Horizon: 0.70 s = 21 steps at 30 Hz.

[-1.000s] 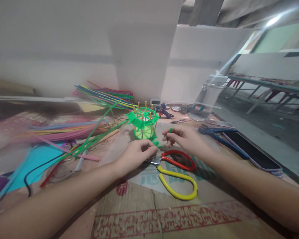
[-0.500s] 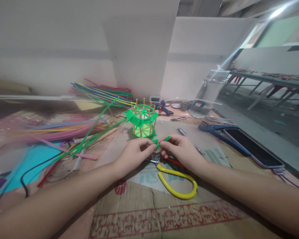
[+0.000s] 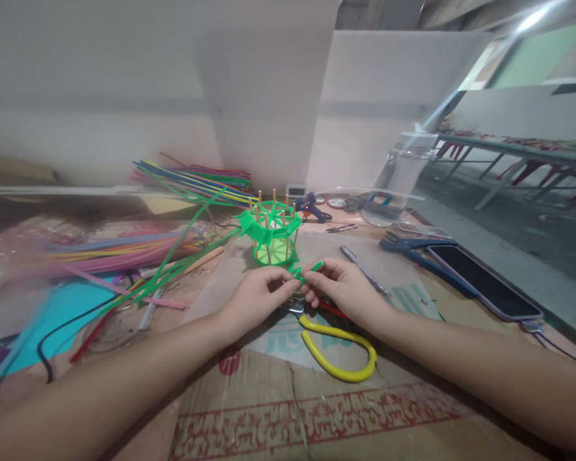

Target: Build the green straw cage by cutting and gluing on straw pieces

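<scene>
Between my two hands is a short green pipe cleaner point(image 3: 312, 267), pinched at the fingertips. My left hand point(image 3: 265, 288) is closed on its left end, where the green fuzz looks bent or bunched. My right hand point(image 3: 340, 283) grips the other end, and a green tip sticks up past the thumb. Just behind them stands a small round frame point(image 3: 273, 229) of upright wooden sticks with a green base and a green fringe round part of its top. Under the hands lie scissors with yellow handles point(image 3: 365, 371); their blades are partly hidden.
Bundled coloured pipe cleaners point(image 3: 196, 180) lie at the back left, more in plastic point(image 3: 120, 246) nearer. A glue gun point(image 3: 314, 208) is behind the frame. On the right are a pen point(image 3: 363, 269), blue-handled pliers point(image 3: 427, 266), a phone point(image 3: 484, 282) and a clear bottle point(image 3: 398, 179).
Both hands stay pinched on the green piece with barely any movement. The whole view has shifted slightly, and more of the pen shows beside my right hand.
</scene>
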Available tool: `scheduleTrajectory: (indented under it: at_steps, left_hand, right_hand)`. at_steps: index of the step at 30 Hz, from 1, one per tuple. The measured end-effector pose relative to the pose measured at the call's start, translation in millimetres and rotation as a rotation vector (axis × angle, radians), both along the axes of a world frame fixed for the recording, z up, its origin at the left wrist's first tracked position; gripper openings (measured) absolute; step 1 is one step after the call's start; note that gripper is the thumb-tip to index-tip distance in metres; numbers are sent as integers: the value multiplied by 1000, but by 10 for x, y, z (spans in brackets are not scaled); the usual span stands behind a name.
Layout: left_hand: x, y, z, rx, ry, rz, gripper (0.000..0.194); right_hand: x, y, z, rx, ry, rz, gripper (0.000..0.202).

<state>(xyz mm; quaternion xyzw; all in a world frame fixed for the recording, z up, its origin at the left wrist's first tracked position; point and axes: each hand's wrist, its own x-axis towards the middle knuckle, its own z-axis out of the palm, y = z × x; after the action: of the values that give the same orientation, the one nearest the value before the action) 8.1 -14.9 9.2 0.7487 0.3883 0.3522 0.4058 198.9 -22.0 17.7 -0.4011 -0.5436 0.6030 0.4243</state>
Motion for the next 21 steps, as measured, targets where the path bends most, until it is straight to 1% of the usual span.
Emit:
scheduleTrajectory:
  at_steps: [7, 13, 18, 21]
  left_hand:
    - [-7, -10, 4, 35, 25, -16, 26]
    - [2, 1, -1, 34, 13, -33, 26]
    - [-2, 7, -3, 73, 61, -11, 26]
    - [-9, 2, 0, 57, 51, -6, 29]
  right_hand:
    - [9, 44, -55, -4, 15, 30, 41]
    - [10, 47, -52, -59, 57, 45, 45]
    - [4, 53, -23, -87, -5, 31, 46]
    - [-2, 41, -1, -83, -37, 25, 43]
